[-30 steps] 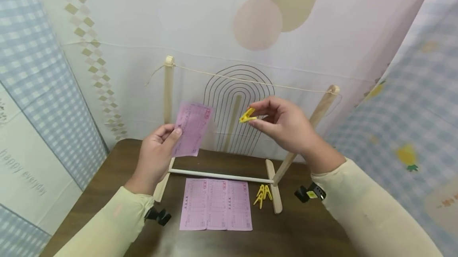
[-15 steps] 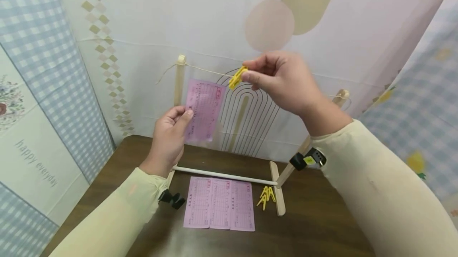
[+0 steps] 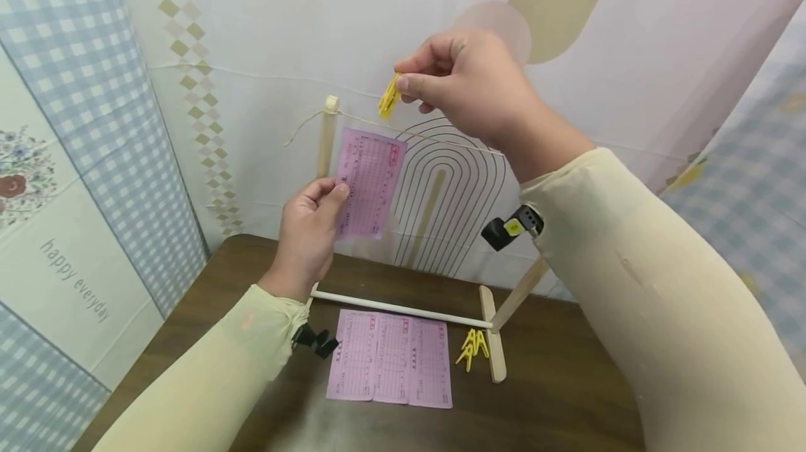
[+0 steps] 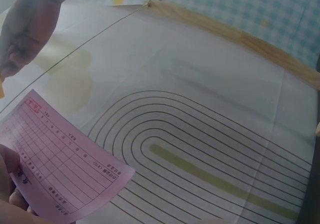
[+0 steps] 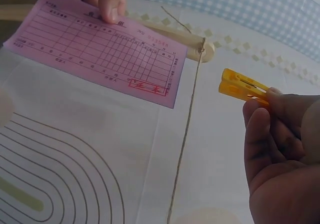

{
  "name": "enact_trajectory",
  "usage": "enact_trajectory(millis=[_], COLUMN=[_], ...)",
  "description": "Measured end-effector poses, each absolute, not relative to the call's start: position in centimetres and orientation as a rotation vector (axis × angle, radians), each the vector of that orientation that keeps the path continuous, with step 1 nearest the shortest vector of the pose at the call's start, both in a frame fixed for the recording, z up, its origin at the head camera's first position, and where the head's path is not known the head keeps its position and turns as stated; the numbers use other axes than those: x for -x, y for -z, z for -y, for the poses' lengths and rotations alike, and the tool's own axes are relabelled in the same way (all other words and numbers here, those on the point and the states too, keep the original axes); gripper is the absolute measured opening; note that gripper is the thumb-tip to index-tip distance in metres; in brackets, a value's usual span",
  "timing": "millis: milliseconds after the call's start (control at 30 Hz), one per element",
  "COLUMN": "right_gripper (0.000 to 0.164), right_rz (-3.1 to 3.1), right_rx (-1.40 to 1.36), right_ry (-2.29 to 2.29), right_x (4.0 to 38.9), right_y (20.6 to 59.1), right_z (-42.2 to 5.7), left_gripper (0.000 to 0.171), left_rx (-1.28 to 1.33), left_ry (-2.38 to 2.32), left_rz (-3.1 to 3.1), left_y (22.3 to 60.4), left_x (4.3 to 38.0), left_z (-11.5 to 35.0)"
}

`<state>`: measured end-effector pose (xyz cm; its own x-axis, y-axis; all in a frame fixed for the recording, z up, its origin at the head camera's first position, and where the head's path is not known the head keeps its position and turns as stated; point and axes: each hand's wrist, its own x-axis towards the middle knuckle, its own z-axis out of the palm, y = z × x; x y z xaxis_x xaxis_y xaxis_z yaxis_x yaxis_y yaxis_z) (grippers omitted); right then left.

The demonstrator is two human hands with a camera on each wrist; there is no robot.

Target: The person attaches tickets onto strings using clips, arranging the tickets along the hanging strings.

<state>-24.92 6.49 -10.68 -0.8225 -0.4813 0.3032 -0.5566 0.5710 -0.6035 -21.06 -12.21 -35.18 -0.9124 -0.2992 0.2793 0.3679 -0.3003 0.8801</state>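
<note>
My left hand pinches a pink printed receipt slip by its left edge, thumb in front. The slip stands upright, its top edge right at the string in the head view. Above the string, my right hand pinches a yellow clothespin by its handle end, its nose pointing down. From the right wrist, the clothespin shows on one side of the string and the slip on the other.
The string runs between two wooden posts joined by a white rod. On the brown table lie several pink slips side by side. Several yellow clothespins lie beside the right wooden foot. A patterned cloth hangs behind.
Both hands have risen. The slip has gone up to the string, and the clothespin has moved up and left to above it, turning nose down. The head view has shifted slightly.
</note>
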Motion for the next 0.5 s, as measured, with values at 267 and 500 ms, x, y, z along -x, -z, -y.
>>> enact_trajectory(millis=[267, 500], right_gripper=[0.011, 0.011], right_rz=[2.768, 2.781], right_rx=[-0.872, -0.884], right_ry=[-1.062, -1.018], right_x=[25.0, 25.5], right_y=[10.6, 10.9], right_z=[-5.4, -5.0], left_gripper=[0.028, 0.031], left_rx=[0.075, 0.065], left_ry=[2.262, 2.257], left_rz=[1.526, 1.529], left_y=[35.2, 35.0], left_x=[21.3, 21.3], left_z=[11.7, 11.4])
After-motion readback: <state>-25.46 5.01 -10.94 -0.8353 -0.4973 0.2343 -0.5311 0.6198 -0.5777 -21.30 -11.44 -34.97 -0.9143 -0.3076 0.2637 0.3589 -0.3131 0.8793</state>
